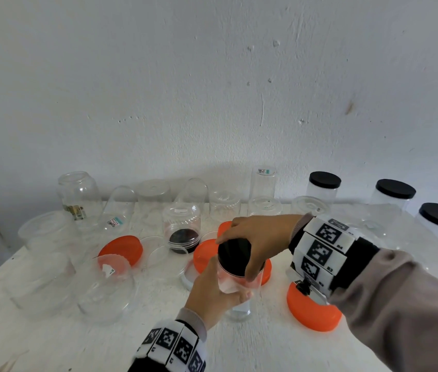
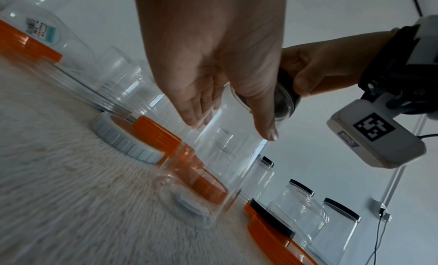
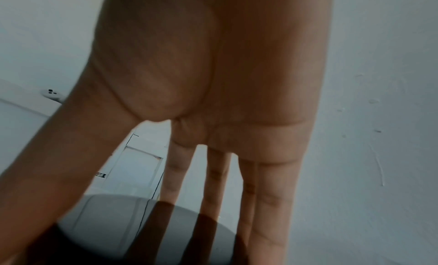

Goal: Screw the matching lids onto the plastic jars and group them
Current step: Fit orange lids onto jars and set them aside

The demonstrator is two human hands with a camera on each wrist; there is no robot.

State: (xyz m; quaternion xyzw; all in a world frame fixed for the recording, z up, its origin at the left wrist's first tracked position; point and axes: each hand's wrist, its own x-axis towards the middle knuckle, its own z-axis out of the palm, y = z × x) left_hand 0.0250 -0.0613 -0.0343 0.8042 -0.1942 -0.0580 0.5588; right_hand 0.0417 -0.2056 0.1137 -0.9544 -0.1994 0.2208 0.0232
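Observation:
A clear plastic jar (image 1: 239, 299) stands upright near the table's front middle, and my left hand (image 1: 212, 291) grips its body from the left. A black lid (image 1: 235, 257) sits on the jar's mouth. My right hand (image 1: 255, 242) comes in from the right and grips that lid from above, thumb on the near side, fingers over the far rim. In the left wrist view the left hand (image 2: 225, 100) wraps the clear jar (image 2: 222, 156) and the right hand (image 2: 315, 70) holds the black lid (image 2: 286, 93). The right wrist view shows the fingers (image 3: 213, 184) reaching down onto the shiny black lid (image 3: 106, 231).
Several orange lids lie around the jar, one (image 1: 311, 310) at the front right, one (image 1: 124, 249) to the left. Three jars with black lids (image 1: 325, 181) stand at the back right. Several open clear jars (image 1: 78, 194) fill the left and back of the white table (image 1: 51, 345).

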